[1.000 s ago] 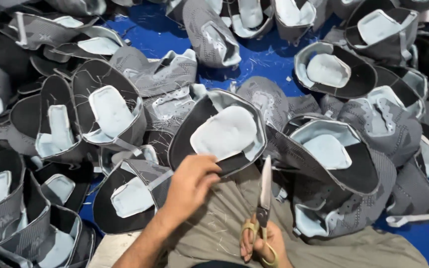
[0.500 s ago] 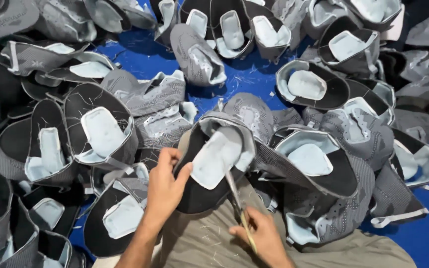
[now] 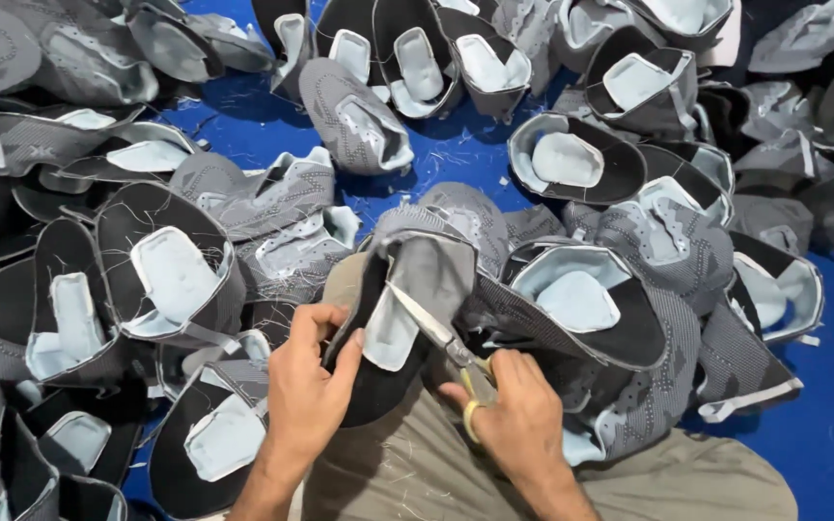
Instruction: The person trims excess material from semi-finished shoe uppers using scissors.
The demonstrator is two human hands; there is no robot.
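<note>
Head view: scissors across a grey shoe piece, 2 hands close in

Grey and black shoe piece (image 3: 424, 275) right in the middle, held up over the lap in tan trousers (image 3: 407, 478). Long side of the piece up and down, top end away from the body, a pale blue patch (image 3: 388, 336) on its inner face.

Left hand (image 3: 306, 391) on the left edge of the piece. Thumb and fingers curled and pinched shut on the cloth, near the pale patch.

Right hand (image 3: 521, 425) lower and to the right, just beside the piece. Fingers closed through the yellow loops of the scissors (image 3: 433, 331), firm hold. Blades slanted up and to the left, from the right hand across toward the pale patch, tips close to the left thumb. Blades nearly together as far as can be seen; hard to tell if any cloth sits between them.

So: piece up and to the left of the right hand, just to the right of the left hand. Both hands near it, left one touching it, right one reaching it only by the blades.

All around, many more grey pieces (image 3: 171, 280) of the same kind, heaped on a blue floor (image 3: 827, 434) with small thread bits.
</note>
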